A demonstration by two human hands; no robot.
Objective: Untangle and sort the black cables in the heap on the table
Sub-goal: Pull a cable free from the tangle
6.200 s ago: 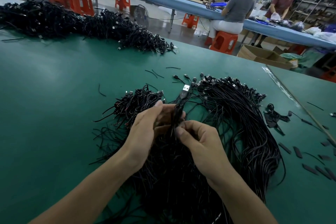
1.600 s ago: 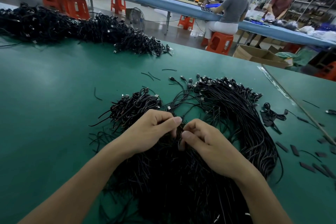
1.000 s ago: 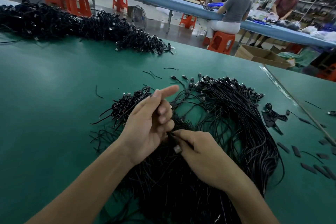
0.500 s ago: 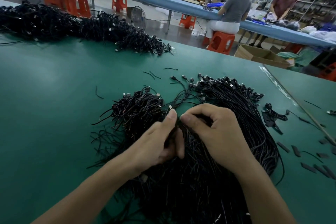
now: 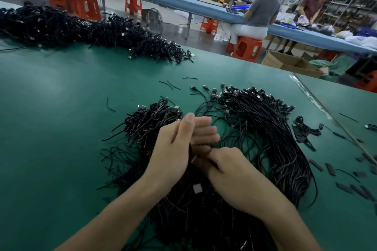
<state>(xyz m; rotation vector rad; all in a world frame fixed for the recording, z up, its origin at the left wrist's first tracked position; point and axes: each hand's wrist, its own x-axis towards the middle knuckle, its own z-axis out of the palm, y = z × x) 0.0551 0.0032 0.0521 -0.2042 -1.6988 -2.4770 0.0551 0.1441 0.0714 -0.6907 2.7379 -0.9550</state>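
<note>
A heap of black cables (image 5: 155, 122) lies on the green table (image 5: 61, 118), and it spreads under both my wrists. To its right, a bundle of cables (image 5: 269, 134) lies curved with its plugs lined up at the far end. My left hand (image 5: 175, 153) is raised over the heap, thumb up and fingers stretched out to the right. A black cable (image 5: 190, 152) runs across its palm. My right hand (image 5: 234, 175) has curled fingers and pinches that cable right at the left palm. A silver USB plug (image 5: 197, 188) shows between my wrists.
A long second heap of black cables (image 5: 91, 30) lies along the table's far left edge. Short black ties and flat strips (image 5: 346, 185) are scattered at the right. Two people work at a blue table (image 5: 214, 9) behind, among orange stools and a cardboard box (image 5: 291, 63).
My left hand has lifted and spread its fingers. My right hand has drawn back toward me, from the heap's top to the left palm, with a cable in its pinch.
</note>
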